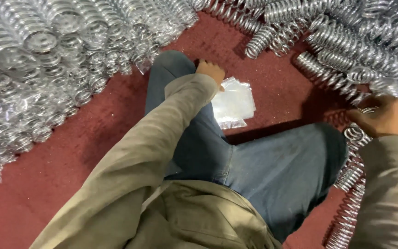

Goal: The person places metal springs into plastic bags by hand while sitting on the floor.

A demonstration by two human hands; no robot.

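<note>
Left hand: we curl fingers beside the plastic bags; grip unclear.
Right hand: we clutch loose springs.

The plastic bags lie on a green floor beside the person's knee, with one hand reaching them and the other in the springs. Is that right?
Not quite: the floor is dark red, not green. The head view shows the clear plastic bags beside the knee, the left hand reaching them and the right hand in the metal coil springs.
</note>
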